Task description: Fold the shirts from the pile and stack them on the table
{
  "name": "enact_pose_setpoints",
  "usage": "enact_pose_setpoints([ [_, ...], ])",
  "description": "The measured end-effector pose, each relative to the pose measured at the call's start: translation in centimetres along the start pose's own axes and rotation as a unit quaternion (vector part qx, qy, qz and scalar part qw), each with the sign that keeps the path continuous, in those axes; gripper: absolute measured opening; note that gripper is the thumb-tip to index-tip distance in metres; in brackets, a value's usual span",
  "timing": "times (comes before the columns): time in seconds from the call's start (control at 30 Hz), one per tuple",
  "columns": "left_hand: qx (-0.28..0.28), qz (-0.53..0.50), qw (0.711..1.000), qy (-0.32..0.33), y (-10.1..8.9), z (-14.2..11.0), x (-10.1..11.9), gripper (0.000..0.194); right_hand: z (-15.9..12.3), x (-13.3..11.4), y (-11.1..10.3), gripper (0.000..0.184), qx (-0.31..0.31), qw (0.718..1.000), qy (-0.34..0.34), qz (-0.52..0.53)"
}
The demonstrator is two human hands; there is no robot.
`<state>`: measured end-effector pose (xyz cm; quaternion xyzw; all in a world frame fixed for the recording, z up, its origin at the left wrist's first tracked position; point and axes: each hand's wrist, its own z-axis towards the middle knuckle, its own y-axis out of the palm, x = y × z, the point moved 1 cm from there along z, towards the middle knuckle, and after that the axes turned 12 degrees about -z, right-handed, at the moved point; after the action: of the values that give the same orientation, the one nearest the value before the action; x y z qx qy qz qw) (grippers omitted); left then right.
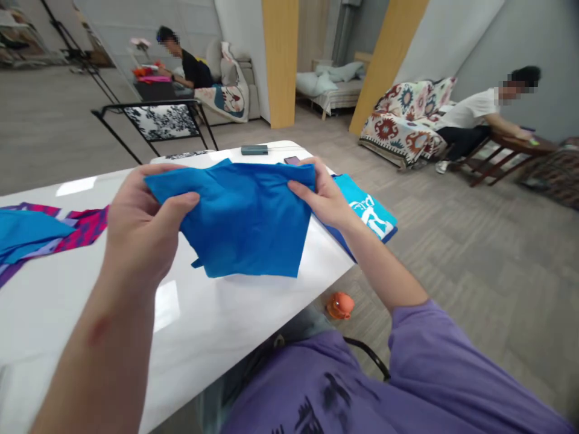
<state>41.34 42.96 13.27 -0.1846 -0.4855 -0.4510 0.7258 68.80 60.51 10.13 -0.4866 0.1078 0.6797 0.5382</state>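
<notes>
Between my two hands a piece of blue cloth point(253, 223) is stretched out above the white table point(190, 349). My left hand point(151, 211) pinches its upper left corner, thumb on top and fingers behind. At the upper right corner my right hand point(321, 193) grips it the same way. The cloth hangs down between them, its lower edge close to the tabletop. Whether it touches the table I cannot tell. Just past my right hand lies a folded light-blue cloth with white print point(368, 208), on something dark blue at the table's edge.
Blue, red and purple cloths point(85, 229) lie at the table's left. A dark grey box point(254, 149) and a phone point(292, 160) are at the far edge. A black-framed chair point(158, 123) stands beyond. An orange object point(340, 305) is below the near edge. Two people sit farther off.
</notes>
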Motion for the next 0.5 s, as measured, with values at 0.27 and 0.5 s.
enact_pose_setpoints([
  [0.27,-0.176,-0.012,0.977,0.121,15.8,-2.2,6.1,0.041,-4.2,-5.6,-21.3,0.052,0.123,0.986,-0.059,-0.096],
  [0.5,-0.209,-0.007,0.977,-0.046,27.9,4.9,-7.5,0.033,3.0,7.2,-29.9,0.058,0.088,0.968,0.015,-0.236],
])
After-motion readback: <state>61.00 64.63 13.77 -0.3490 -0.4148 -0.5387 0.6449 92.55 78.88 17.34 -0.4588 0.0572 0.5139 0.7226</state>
